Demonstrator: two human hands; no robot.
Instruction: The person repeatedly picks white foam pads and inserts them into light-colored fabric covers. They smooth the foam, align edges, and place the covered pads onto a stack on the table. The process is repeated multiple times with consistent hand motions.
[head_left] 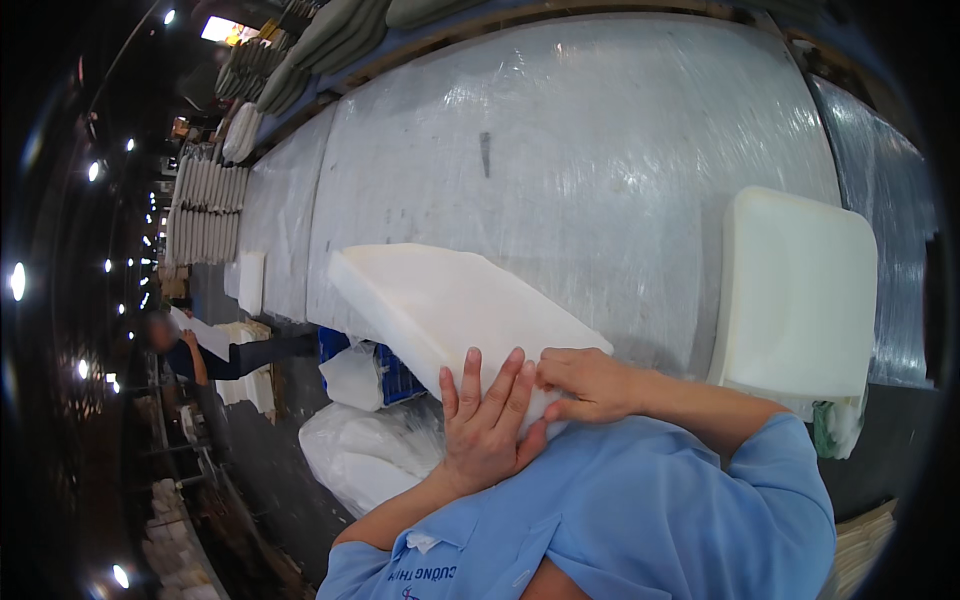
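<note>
A white foam cushion (pixel 470 300) lies tilted in front of me, its near edge against my body and its far end on a plastic-wrapped table. My left hand (pixel 490 420) rests on the cushion's near edge, fingers stretched out and spread. Right beside it, my right hand (pixel 585 385) is closed at the same edge, thumb and forefinger pinched together. Whatever sits in that pinch is too small or hidden to make out.
Another foam cushion (pixel 800 290) lies at the table's right end. The wrapped tabletop (pixel 580 130) stretches away ahead. At left are a bag of white foam (pixel 370 455), a blue crate (pixel 400 375) and stacked pads (pixel 205 210). Farther left, a person (pixel 215 350) handles a white piece.
</note>
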